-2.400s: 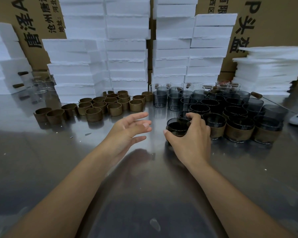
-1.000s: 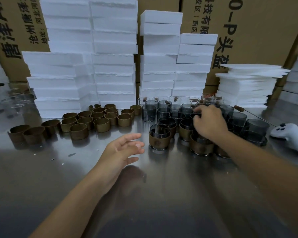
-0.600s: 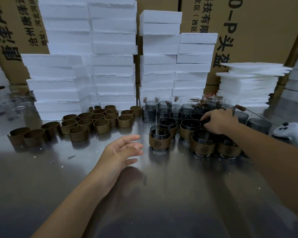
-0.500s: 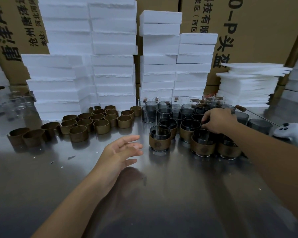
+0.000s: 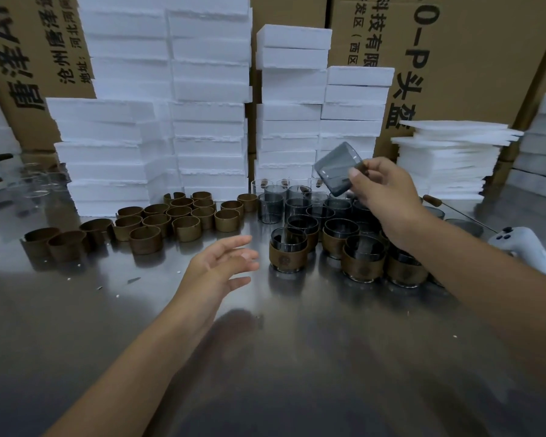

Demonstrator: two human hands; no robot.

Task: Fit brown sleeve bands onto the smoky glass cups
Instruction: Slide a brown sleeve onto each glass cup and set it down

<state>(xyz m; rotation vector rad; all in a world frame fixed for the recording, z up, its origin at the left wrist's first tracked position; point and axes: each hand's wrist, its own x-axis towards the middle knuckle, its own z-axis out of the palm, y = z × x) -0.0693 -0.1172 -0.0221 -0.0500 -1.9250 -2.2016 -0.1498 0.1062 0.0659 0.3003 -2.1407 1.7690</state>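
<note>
Shiny metal table [image 5: 297, 357] has lots of bare room near. Right hand [image 5: 388, 192] now lifts a tilted smoky cup [image 5: 338, 168]; left hand [image 5: 221, 266] stays spread, holding nothing.

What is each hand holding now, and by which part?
Right hand holds a bare smoky glass cup by its side wall, tilted. Left hand holds nothing.

Your cup [image 5: 338, 168]: smoky grey, see-through. Bands [image 5: 177, 220], far left: brown to olive, plain. Sleeved cups [image 5: 288, 255], right: brown with faint round stamp. Foam [image 5: 208, 115]: white. Cartons [image 5: 473, 58]: tan, black print. Table [image 5: 265, 357]: reflective grey steel.
</note>
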